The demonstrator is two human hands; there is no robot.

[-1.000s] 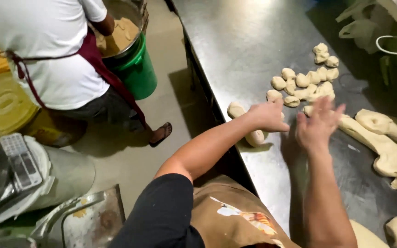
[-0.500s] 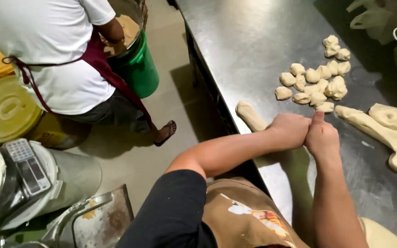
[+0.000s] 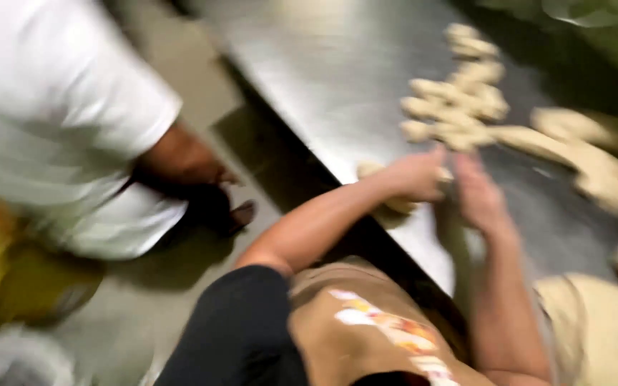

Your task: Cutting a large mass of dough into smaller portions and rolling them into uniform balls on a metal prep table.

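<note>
Stainless steel counter (image 3: 323, 78) runs diagonally across the frame, grey floor (image 3: 180, 286) to its left; the whole view is motion-blurred. Left hand (image 3: 416, 175) lies over a dough roll (image 3: 377, 182) near the counter's front edge, fingers curled down onto it (how firmly it grips, cannot tell through the blur). Right hand (image 3: 481, 196) just beside the left, palm flat and fingers extended, resting on the counter at the roll's far end; it holds nothing that can be made out. Beyond both hands, a cluster of small dough pieces (image 3: 459, 107). To the right, a long dough strip (image 3: 574, 154) stretches across the steel. Another person in a white shirt (image 3: 44, 121) stands on the floor, well apart from the counter.
</note>
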